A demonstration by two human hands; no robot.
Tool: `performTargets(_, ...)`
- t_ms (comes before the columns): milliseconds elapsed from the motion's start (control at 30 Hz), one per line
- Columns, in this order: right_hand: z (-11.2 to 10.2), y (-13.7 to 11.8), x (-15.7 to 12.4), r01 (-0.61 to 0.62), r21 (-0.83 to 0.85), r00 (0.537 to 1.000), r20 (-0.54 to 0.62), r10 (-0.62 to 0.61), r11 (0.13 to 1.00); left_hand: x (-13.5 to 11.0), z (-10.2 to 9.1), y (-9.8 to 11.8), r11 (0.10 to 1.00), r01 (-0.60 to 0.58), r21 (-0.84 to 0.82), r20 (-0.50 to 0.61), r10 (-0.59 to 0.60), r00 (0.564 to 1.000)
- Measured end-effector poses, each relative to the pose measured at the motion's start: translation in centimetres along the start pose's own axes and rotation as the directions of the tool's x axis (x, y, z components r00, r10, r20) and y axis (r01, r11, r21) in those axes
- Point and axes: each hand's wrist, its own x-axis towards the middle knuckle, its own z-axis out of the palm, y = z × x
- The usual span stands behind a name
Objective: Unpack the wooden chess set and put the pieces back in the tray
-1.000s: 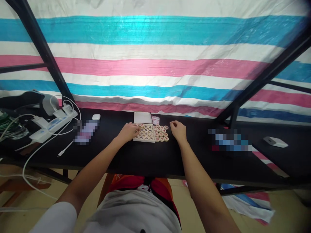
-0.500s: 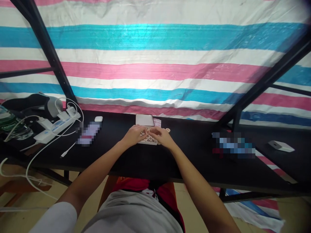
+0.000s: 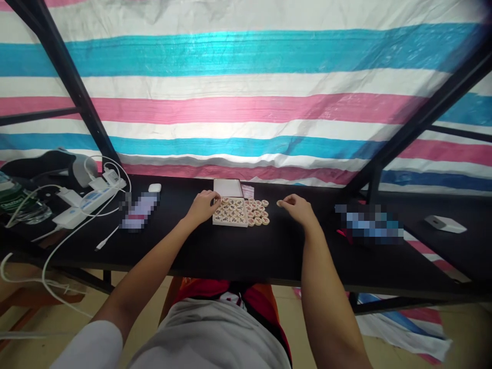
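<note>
A white box [image 3: 230, 223] on the black table holds rows of round Chinese chess pieces [image 3: 229, 211] with dark characters. Beside its right edge, several red-marked Chinese chess pieces [image 3: 258, 212] lie in rows on the tabletop. My left hand [image 3: 204, 207] is at the box's far left corner, thumb and fingertips pinched together; what lies between them is hard to make out. Off to the right of the rows, my right hand [image 3: 298, 207] pinches a single Chinese chess piece [image 3: 279, 203] just over the table.
Behind the box are its pale lid [image 3: 227, 188] and a pink printed paper [image 3: 248, 191]. A phone [image 3: 140, 211], white earphone case [image 3: 155, 188] and power strip [image 3: 86, 205] with cables lie left. A blurred item [image 3: 371, 225] and white device [image 3: 446, 229] are right. Striped sheeting hangs behind.
My hands have parted from over the box. The right moved right with a Chinese chess piece, the left slid to the box's left corner. The rows of pieces now show.
</note>
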Motion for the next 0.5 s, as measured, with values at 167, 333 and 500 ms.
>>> performTargets(167, 1.0, 1.0, 0.2, -0.014, -0.1, 0.976, 0.214, 0.036, 0.995, 0.0, 1.0, -0.8, 0.999, -0.017, 0.035, 0.053, 0.015, 0.998)
performTargets(333, 1.9, 0.1, -0.2, 0.059, -0.147, 0.975, 0.223, -0.025, 0.987, -0.2, 1.8, -1.7, 0.998, -0.016, 0.063, 0.152, 0.007, 0.988)
performTargets(500, 1.9, 0.2, -0.1, 0.092, -0.15, 0.976, 0.21, -0.059, 0.984, -0.2, 1.6, -1.4, 0.994, -0.027, 0.103, 0.183, 0.008, 0.983)
